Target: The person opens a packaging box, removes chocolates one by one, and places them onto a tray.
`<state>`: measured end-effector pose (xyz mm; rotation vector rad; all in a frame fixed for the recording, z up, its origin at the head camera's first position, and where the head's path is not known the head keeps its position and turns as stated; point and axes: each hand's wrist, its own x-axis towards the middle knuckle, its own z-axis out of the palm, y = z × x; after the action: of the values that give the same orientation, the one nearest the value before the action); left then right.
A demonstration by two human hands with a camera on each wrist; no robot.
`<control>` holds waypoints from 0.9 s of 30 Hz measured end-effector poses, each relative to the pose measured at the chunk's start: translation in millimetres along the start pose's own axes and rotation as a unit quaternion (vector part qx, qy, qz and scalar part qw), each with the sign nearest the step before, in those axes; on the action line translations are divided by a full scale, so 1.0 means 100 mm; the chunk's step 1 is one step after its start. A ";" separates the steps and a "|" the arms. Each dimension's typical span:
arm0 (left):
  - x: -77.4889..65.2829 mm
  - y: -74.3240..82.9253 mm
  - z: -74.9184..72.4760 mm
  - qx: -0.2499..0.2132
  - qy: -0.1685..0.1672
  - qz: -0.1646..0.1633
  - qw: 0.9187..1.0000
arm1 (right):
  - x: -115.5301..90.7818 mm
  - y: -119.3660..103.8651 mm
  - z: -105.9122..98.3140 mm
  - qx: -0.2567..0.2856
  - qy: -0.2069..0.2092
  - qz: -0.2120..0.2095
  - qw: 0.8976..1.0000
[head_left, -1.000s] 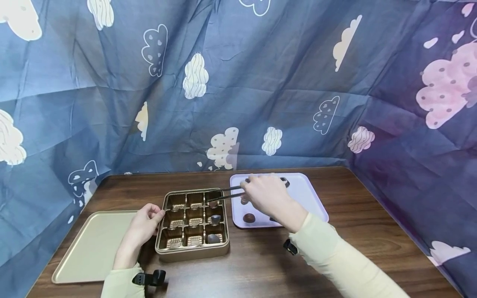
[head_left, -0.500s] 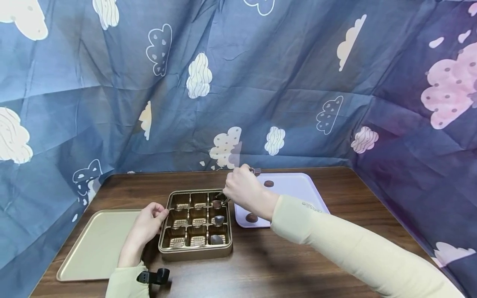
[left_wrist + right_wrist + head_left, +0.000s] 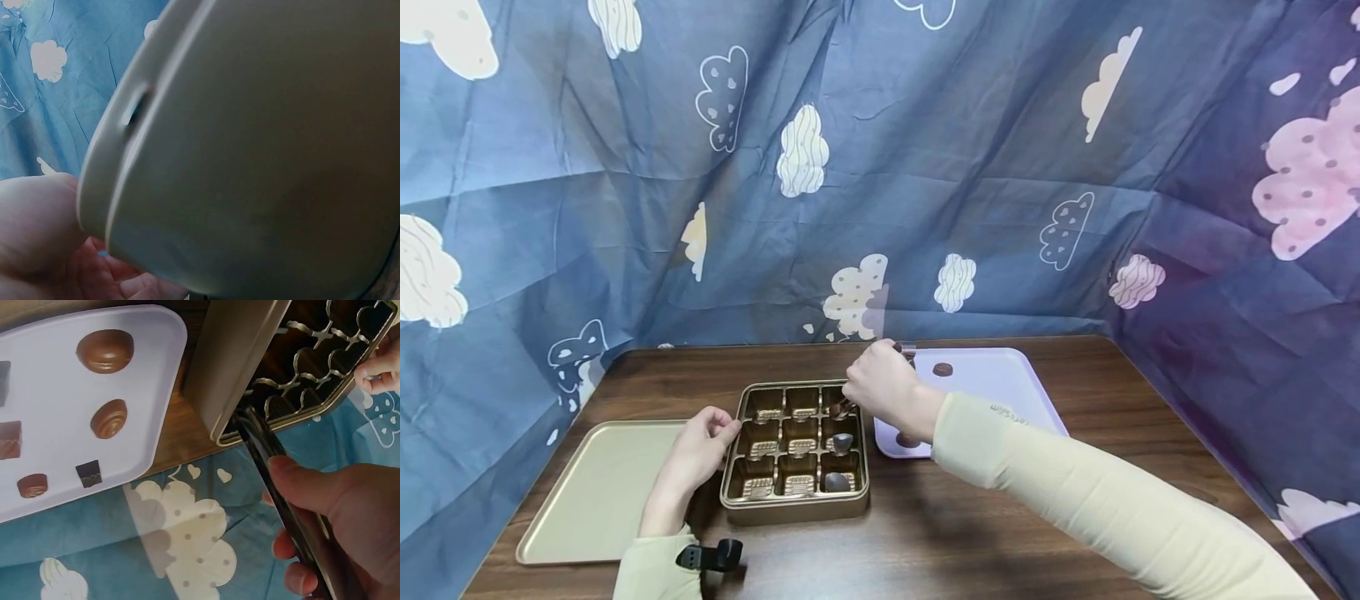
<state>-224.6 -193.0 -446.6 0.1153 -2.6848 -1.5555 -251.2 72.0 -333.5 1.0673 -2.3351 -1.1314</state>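
Observation:
My left hand [image 3: 692,458] holds the left side of a gold square box [image 3: 797,509], thumb at its rim. The box has a divided insert; chocolates sit in its right column, a dark heart-shaped one [image 3: 842,442] in the middle compartment and a dark rounded one [image 3: 837,482] in the nearest. My right hand [image 3: 887,385] grips dark metal tongs [image 3: 275,478]. Their tips reach into the far right compartment, where a brown chocolate [image 3: 837,411] is partly visible. In the right wrist view the tips are hidden inside the box, so whether they still pinch it is unclear.
To the right of the box lies a lilac tray [image 3: 1007,387] with several chocolates, including a brown oval one [image 3: 105,351] and a dark cube [image 3: 89,474]. A gold lid-like tray [image 3: 595,492] lies at the left. Cloud-patterned cloth [image 3: 865,167] hangs behind the table.
My right hand has moved left toward the box and turned, bringing the tongs lower and steeper into the far right compartment. The left hand has stayed at the box's left side.

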 end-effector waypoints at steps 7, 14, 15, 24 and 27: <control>-0.01 0.04 0.00 -0.003 -0.004 0.000 1.000 | -0.08 0.29 0.03 0.100 -0.017 0.013 0.995; -0.01 0.05 0.00 -0.003 -0.004 0.001 1.000 | -0.20 0.73 -0.02 0.184 -0.061 0.031 0.981; 0.00 0.05 0.00 -0.004 -0.004 0.001 1.000 | -0.22 0.79 -0.03 0.197 -0.069 0.032 0.977; -0.01 0.03 0.00 -0.005 -0.002 -0.001 1.000 | -0.50 1.28 -0.03 0.296 -0.094 0.065 0.948; -0.02 0.01 -0.01 -0.006 -0.001 -0.003 1.000 | -0.60 1.40 0.04 0.318 -0.106 0.076 0.939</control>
<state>-222.8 -193.2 -444.7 0.1206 -2.6787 -1.5750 -281.3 175.3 -226.1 0.9577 -2.9997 -0.4438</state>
